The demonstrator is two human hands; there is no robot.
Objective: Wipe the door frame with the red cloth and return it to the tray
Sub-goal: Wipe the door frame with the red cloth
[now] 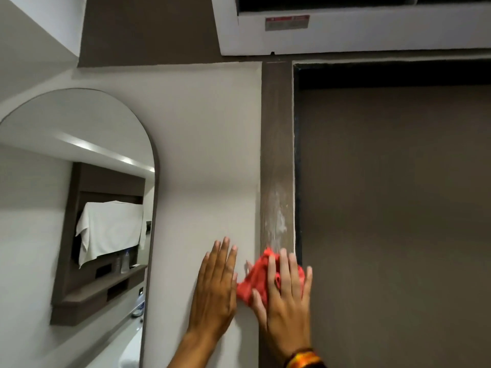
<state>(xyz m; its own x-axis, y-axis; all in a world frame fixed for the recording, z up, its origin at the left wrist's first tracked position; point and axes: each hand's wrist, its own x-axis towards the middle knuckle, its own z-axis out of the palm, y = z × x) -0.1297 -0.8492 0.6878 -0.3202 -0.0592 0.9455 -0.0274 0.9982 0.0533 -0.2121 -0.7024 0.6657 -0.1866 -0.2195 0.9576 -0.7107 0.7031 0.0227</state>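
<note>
Right hand (285, 296), fingers spread, presses the crumpled red cloth (255, 280) onto the brown wooden door frame (277, 155); left hand (215, 290) lies flat on the white wall (207, 155). The loosely bunched cloth could slip free.

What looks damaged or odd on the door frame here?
The dark door frame has a whitish, streaky patch just above the red cloth, which the right hand presses flat against the frame. The patch breaks the even brown finish. Whether it is residue or worn surface cannot be told.

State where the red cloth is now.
Head view, low centre: the red cloth is pressed by the right hand against the door frame, beside the left hand.
</note>
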